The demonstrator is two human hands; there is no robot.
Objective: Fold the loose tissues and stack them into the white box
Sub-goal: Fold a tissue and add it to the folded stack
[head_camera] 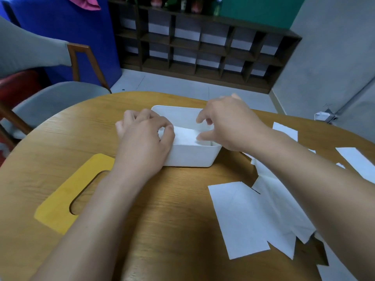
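seating a folded tissue in the box

a rounded wooden table (182, 220) fills the view, with a grey chair (60, 94) off to the left and dark cubby shelves (203, 47) against the far wall.

nearest on the right, the loose tissues (253, 218) lie flat and overlapping, several sheets spread toward the table's right edge, none yet folded. on the left lies a yellow lid (60, 199) with a long slot, clear of the work.

further out, near the middle of the table, stands the white box (190, 155), open on top. a folded tissue (186, 135) sits inside it, tilted, its left end higher than its right. the left hand (142, 134) has its fingers curled over the box's left end, thumb and fingertips pinching that raised end of the tissue. the right hand (227, 122) reaches over the right side, thumb and forefinger apart and close to the tissue's right edge; whether they actually pinch it, i cannot tell.

the step in hand looks like laying this tissue level. to do it well, lower both ends together so the fold stays crisp, slide the edges square against the box walls, then press lightly with flat fingers rather than pinching, which would crumple the soft paper. the box is light and may skid, so one hand should steady it.
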